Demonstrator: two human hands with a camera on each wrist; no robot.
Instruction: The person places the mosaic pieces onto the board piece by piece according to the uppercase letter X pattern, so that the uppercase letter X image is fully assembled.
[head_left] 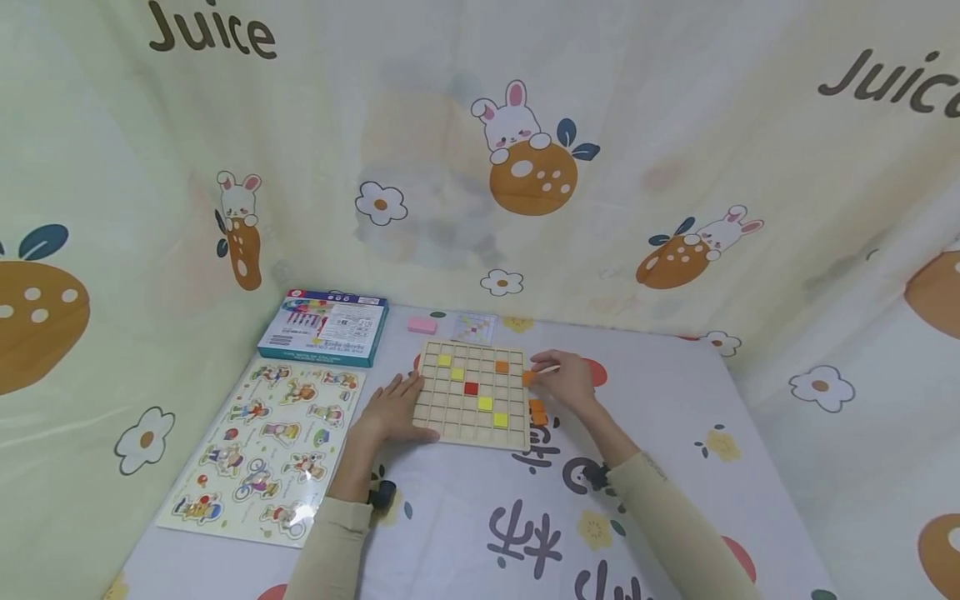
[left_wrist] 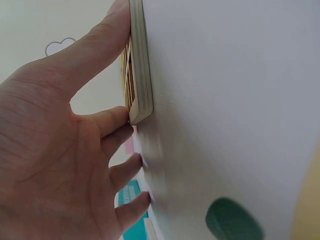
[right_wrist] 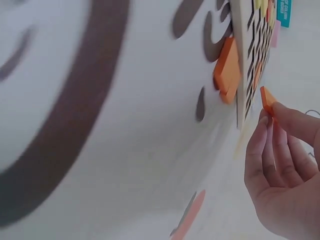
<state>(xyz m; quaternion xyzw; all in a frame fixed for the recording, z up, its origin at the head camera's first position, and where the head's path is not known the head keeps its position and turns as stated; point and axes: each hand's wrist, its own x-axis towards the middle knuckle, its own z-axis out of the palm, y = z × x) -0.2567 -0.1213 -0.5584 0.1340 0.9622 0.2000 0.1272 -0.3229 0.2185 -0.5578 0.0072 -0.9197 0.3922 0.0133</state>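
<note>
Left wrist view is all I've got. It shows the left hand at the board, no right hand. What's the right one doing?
Observer: The right hand is pinching an orange tile.
Operator: Copy. I only get the edge of the board. What's sitting on it?
Observer: Six tiles: four yellow ones, a red one and an orange one.
Operator: Any loose ones off the board?
Observer: Yes, more orange tiles lie on the tablecloth, beside the board's right side as the head view shows it.
</note>
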